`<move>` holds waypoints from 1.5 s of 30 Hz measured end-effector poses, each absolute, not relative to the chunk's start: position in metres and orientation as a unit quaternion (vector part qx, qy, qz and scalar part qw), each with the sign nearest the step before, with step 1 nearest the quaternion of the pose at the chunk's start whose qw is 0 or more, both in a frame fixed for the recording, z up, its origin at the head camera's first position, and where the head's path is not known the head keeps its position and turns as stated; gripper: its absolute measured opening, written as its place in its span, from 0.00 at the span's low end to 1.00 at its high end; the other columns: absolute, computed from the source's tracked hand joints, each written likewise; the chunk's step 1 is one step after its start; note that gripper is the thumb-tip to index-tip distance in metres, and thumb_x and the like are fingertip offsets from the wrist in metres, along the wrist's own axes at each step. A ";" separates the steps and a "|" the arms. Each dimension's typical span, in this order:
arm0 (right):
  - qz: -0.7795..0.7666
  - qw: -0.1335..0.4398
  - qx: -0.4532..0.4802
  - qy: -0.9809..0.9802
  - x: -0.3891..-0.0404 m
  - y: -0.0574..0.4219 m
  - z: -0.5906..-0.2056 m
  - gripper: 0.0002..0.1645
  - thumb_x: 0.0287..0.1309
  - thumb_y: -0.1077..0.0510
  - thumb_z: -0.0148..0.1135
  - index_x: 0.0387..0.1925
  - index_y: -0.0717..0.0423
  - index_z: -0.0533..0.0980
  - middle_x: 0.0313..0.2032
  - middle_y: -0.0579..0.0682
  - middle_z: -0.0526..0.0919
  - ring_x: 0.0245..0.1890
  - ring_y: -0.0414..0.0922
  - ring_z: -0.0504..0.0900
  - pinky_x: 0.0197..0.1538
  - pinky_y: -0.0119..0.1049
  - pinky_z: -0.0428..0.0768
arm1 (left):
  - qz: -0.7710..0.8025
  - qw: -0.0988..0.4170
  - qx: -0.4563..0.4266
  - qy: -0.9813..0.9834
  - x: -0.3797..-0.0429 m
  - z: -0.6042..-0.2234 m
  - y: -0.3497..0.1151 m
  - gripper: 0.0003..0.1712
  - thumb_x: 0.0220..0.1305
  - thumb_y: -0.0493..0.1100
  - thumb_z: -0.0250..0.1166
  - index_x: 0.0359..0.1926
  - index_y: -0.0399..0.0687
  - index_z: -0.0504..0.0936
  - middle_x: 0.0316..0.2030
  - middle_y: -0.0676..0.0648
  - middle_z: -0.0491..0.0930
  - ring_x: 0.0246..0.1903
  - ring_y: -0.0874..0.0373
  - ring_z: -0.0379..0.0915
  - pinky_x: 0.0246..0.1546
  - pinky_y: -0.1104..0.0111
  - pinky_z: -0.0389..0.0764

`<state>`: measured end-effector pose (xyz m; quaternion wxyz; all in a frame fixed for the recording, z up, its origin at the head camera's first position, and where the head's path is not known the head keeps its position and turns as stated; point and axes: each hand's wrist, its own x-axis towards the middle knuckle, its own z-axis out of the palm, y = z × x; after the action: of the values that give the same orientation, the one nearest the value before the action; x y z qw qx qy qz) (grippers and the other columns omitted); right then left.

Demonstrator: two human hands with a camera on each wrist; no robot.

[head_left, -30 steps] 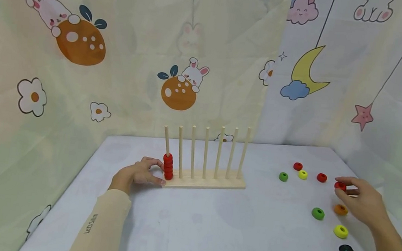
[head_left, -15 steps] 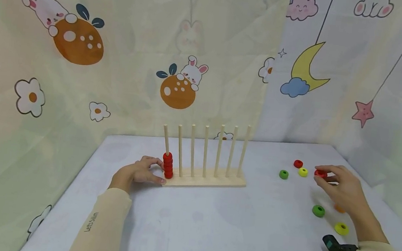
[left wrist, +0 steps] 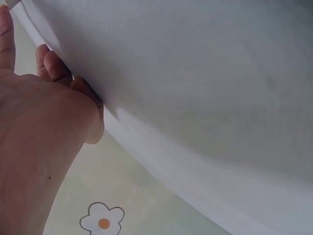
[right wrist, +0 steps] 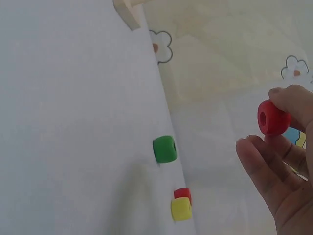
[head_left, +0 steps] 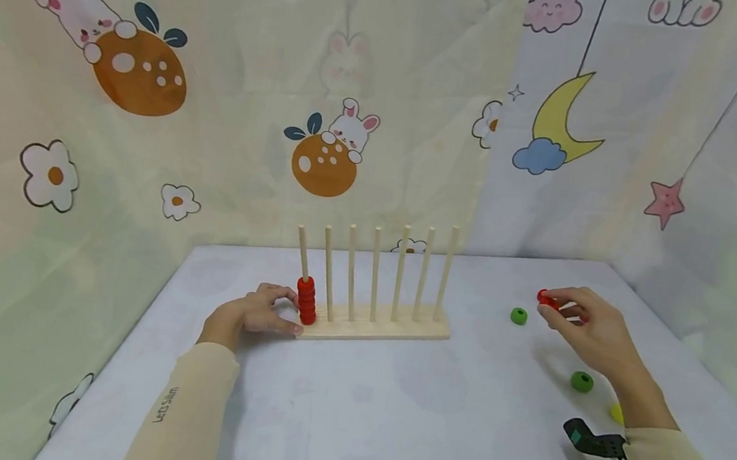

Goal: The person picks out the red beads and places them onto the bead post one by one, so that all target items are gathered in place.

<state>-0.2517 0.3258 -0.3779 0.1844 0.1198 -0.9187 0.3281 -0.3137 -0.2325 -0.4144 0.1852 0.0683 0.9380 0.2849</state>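
My left hand (head_left: pixel 259 310) holds the left end of a wooden peg stand (head_left: pixel 375 328), thumb at the base's front corner and fingers behind. Several red beads (head_left: pixel 306 301) are stacked on the leftmost peg; the other pegs are bare. In the left wrist view, the left hand (left wrist: pixel 44 112) shows, while the stand is almost wholly out of frame. Raised above the right side of the table, my right hand (head_left: pixel 590 332) pinches a red bead (right wrist: pixel 275 118) between thumb and fingers. Just beyond that hand, another red bead (head_left: pixel 541 294) lies on the table.
A green bead (head_left: pixel 518 316) lies left of the right hand, and another green bead (head_left: pixel 582 381) is nearer. A yellow bead (head_left: pixel 617 413) is partly hidden by the right wrist. The right wrist view shows a second yellow bead (right wrist: pixel 181 209). A printed cloth (head_left: pixel 237 134) hangs behind.
My right hand has moved left with the red bead, now covering the far yellow bead in the head view. My left hand stays at the stand.
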 end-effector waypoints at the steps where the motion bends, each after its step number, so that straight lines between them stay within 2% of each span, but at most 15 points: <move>1: 0.334 0.187 0.127 -0.915 -0.253 0.322 -0.376 0.18 0.67 0.50 0.69 0.54 0.52 0.81 0.47 0.50 0.82 0.38 0.31 0.81 0.35 0.25 0.79 | 0.287 0.186 0.067 0.937 -0.313 -0.414 -0.233 0.34 0.51 0.63 0.78 0.55 0.63 0.76 0.75 0.37 0.54 0.73 0.32 0.53 0.66 0.33 0.61; 3: 0.341 0.192 0.142 -0.909 -0.256 0.316 -0.375 0.16 0.67 0.51 0.69 0.53 0.51 0.82 0.46 0.48 0.83 0.38 0.28 0.80 0.36 0.23 0.79 | 0.289 0.185 0.066 0.937 -0.314 -0.414 -0.234 0.34 0.50 0.64 0.79 0.55 0.63 0.76 0.75 0.36 0.54 0.72 0.32 0.53 0.66 0.33 0.62; 13: 0.351 0.191 0.159 -0.903 -0.260 0.288 -0.372 0.16 0.67 0.51 0.69 0.52 0.52 0.83 0.44 0.46 0.84 0.38 0.33 0.82 0.38 0.24 0.81 | 0.294 0.184 0.048 0.937 -0.326 -0.427 -0.238 0.35 0.42 0.67 0.81 0.51 0.70 0.78 0.76 0.41 0.55 0.74 0.35 0.51 0.67 0.32 0.60; 21: 0.362 0.195 0.185 -0.892 -0.262 0.263 -0.361 0.14 0.66 0.53 0.70 0.51 0.53 0.84 0.42 0.46 0.84 0.38 0.37 0.82 0.38 0.26 0.82 | 0.288 0.186 0.049 0.938 -0.320 -0.421 -0.235 0.33 0.49 0.62 0.79 0.54 0.66 0.77 0.75 0.39 0.55 0.74 0.33 0.50 0.67 0.32 0.61; 29: 0.365 0.213 0.220 -0.879 -0.267 0.247 -0.355 0.13 0.65 0.56 0.71 0.50 0.55 0.84 0.41 0.45 0.84 0.37 0.38 0.81 0.41 0.22 0.81 | 0.285 0.180 0.051 0.940 -0.314 -0.416 -0.232 0.33 0.51 0.61 0.79 0.55 0.65 0.77 0.75 0.39 0.55 0.73 0.33 0.53 0.65 0.33 0.63; 36: 0.384 0.215 0.219 -0.871 -0.267 0.231 -0.354 0.14 0.63 0.57 0.73 0.50 0.53 0.84 0.42 0.44 0.84 0.34 0.41 0.82 0.36 0.31 0.81 | 0.286 0.179 0.050 0.940 -0.315 -0.418 -0.232 0.32 0.50 0.61 0.79 0.54 0.65 0.77 0.75 0.38 0.55 0.73 0.33 0.52 0.66 0.32 0.61; 45: 0.390 0.217 0.247 -0.860 -0.270 0.210 -0.354 0.15 0.62 0.59 0.73 0.50 0.52 0.85 0.43 0.46 0.84 0.32 0.44 0.79 0.33 0.33 0.81 | 0.286 0.183 0.044 0.940 -0.314 -0.416 -0.232 0.33 0.49 0.62 0.79 0.55 0.65 0.77 0.76 0.38 0.55 0.73 0.33 0.51 0.65 0.31 0.61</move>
<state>-0.2704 0.2097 -0.3542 0.2165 0.2469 -0.8605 0.3895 -0.3142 -0.2318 -0.4163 0.1828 0.0437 0.9396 0.2860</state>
